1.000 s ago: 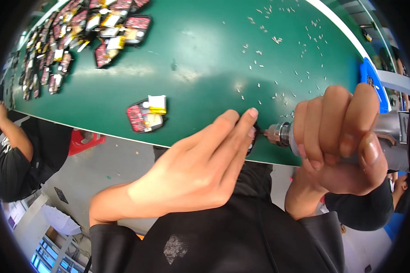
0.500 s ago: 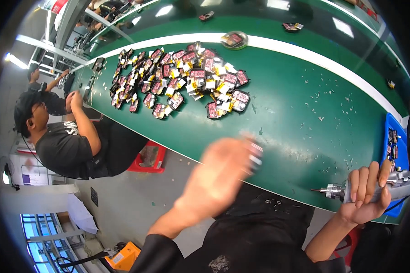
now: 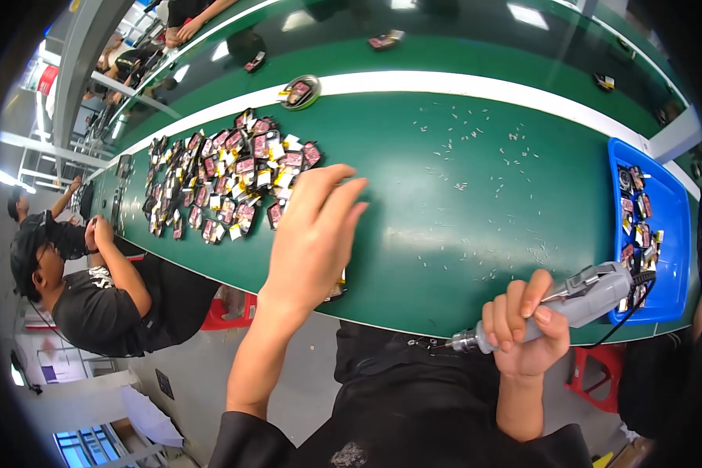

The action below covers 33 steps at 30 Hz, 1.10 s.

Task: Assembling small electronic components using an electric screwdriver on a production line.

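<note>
Firstly, at the near edge of the bench [image 3: 444,249], toward its right corner: one right hand [image 3: 524,324], fingers and thumb wrapped firmly about a grey power screwdriver [image 3: 593,295], tip pointing left. One black cable [image 3: 630,306], trailing from the tool's rear end. Below that edge, left: one red stool [image 3: 232,309]. One small case [image 3: 338,290], at the near edge, mostly hidden by the left wrist. One left hand [image 3: 308,242], raised over the bench, fingertips a little apart, palm hidden from view. One blue tray [image 3: 673,269], at the right end, holding similar cases. One crowded heap of cases [image 3: 246,165], black with red insides, white and yellow pieces among them, in the left half. Numerous white slivers [image 3: 460,186], scattered toward the far edge. One round dish [image 3: 313,100], on the white far border, carrying a case. Beyond: a green belt [image 3: 476,58], bearing a few cases, widely spaced.
</note>
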Available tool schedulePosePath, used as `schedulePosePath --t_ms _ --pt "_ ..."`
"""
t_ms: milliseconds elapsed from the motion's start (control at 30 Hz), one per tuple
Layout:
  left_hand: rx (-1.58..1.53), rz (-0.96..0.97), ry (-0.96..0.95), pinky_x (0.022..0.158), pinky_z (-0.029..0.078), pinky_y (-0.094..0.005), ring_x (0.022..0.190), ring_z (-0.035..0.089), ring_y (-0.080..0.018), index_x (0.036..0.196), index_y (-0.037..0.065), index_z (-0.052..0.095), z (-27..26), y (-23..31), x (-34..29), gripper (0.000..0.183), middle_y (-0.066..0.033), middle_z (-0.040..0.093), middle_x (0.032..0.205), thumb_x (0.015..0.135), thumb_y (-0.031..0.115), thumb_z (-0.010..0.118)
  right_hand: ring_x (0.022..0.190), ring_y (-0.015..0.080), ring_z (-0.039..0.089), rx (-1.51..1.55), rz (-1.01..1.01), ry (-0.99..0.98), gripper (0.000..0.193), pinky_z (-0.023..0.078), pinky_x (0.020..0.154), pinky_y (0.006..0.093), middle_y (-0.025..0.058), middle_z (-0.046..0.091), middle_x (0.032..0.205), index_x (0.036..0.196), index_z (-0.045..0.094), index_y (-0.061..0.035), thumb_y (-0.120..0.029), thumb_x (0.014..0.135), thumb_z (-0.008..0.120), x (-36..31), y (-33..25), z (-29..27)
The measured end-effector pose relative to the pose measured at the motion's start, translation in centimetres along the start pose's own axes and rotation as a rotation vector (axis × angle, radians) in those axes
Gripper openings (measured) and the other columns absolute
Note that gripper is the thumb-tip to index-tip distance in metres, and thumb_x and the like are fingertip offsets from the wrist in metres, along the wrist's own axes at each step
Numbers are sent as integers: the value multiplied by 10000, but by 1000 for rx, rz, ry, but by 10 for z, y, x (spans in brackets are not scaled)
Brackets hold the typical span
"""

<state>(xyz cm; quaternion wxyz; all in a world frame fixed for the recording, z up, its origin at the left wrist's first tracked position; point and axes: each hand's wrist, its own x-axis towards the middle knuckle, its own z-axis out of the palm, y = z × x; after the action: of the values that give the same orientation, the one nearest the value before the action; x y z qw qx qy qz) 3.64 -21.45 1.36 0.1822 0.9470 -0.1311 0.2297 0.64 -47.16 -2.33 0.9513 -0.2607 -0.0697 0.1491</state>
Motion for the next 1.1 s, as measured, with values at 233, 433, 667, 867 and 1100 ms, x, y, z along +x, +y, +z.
schedulePosePath --t_ms 233,433,667,867,1100 --pt "85 176 -179 668 498 -372 831 589 -265 956 -15 629 38 -3 28 239 -103 577 926 727 -68 671 436 143 420 34 20 -15 127 405 481 315 39 410 566 799 427 -55 -155 840 493 -2 -3 -6" --pt "237 360 -250 640 496 -365 780 566 -271 889 -43 558 35 -5 35 163 -121 545 863 746 -69 631 475 164 431 163 40 -73 90 386 512 318 64 438 602 867 479 -23 -110 847 492 -4 -5 -8" --pt "-157 -22 -215 639 437 -368 755 494 -302 910 -22 444 5 23 5 175 -136 479 818 783 -71 555 468 171 426 152 60 4 94 376 494 323 68 438 595 855 477 -31 -118 838 511 -11 -12 -12" --pt "-713 -290 -159 691 405 -286 740 467 -171 907 -18 481 -1 62 -55 15 -151 566 870 892 -21 485 495 162 437 103 -23 -101 122 399 549 325 54 440 634 883 452 -60 -165 858 507 8 -16 2" --pt "-1459 -504 -56 653 411 -255 703 478 -126 876 -49 558 18 82 -73 143 -148 575 878 941 68 508 466 97 419 226 -266 -77 118 384 523 262 3 409 602 835 451 -86 -70 827 568 19 -22 43"
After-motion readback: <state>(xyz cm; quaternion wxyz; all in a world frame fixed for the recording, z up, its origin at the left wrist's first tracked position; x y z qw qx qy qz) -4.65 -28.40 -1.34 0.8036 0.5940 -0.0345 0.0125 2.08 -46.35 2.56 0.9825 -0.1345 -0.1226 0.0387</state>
